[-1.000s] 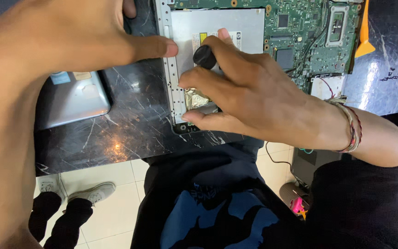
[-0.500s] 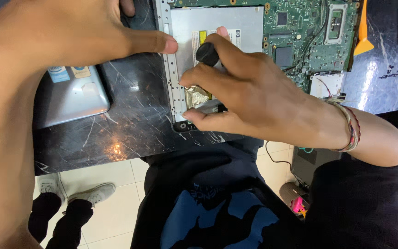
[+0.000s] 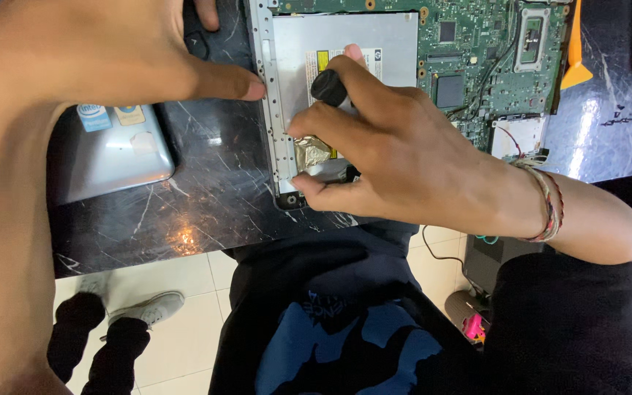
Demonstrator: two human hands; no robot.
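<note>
An opened laptop chassis [image 3: 266,110] lies on the dark marble table, showing a green circuit board [image 3: 477,51] and a flat silver drive [image 3: 345,44]. My right hand [image 3: 404,153] is closed around a screwdriver with a black handle [image 3: 328,86], held upright over the drive's near corner by a patch of gold foil [image 3: 311,152]. The tool's tip is hidden under my fingers. My left hand [image 3: 111,58] reaches in from the left, its fingertip pressed against the chassis's left rim, holding nothing.
A silver laptop part [image 3: 111,157] rests on the table at left. An orange pry tool [image 3: 573,51] lies right of the board. The table edge [image 3: 184,252] runs below, with tiled floor and another person's shoes [image 3: 144,311] beneath.
My right hand has shifted slightly on the screwdriver; the left hand stays pressed on the rim. Otherwise nothing has visibly moved.
</note>
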